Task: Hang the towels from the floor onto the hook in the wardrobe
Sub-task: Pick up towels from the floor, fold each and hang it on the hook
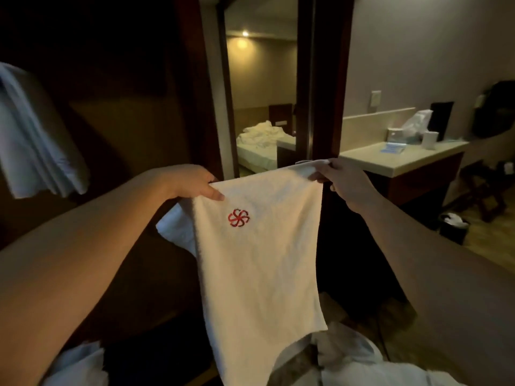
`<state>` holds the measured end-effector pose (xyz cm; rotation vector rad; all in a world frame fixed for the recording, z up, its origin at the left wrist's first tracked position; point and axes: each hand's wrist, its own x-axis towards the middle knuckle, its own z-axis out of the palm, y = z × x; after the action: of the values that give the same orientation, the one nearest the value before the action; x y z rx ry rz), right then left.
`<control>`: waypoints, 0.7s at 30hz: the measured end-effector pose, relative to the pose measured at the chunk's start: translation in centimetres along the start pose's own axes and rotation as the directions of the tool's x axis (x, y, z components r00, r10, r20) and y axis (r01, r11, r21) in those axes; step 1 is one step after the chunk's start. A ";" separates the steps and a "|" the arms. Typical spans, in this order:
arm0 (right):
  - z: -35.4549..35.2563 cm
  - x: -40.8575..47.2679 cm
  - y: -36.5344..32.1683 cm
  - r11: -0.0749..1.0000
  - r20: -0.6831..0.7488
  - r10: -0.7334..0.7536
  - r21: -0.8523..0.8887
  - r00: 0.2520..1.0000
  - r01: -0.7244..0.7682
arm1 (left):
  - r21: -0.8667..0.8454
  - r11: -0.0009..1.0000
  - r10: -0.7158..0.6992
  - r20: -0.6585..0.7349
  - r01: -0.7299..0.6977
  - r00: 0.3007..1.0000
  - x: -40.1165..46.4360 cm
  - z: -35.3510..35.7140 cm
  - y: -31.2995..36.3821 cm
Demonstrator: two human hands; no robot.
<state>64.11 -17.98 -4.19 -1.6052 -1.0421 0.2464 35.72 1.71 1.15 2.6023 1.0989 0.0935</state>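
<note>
Both arms reach out. The left hand (192, 182) and right hand (342, 182) each pinch a top corner of the white towel (259, 260).

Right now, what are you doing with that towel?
A person is holding a white towel up by its top edge, the left hand pinching one corner and the right hand the other, so it hangs flat. It has a red logo. Another towel already hangs at the left, and more cloth lies on the floor below.
</note>
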 end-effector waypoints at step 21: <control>20.8 -9.5 -15.1 0.991 0.009 -0.078 0.113 0.997 0.077 | 0.156 0.913 -0.345 -0.202 0.378 0.917 -26.9 -6.8 -26.4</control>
<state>37.69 -11.29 -1.27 -1.4610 -1.0798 0.2589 -2.60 1.77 1.03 2.5354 1.7153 0.1326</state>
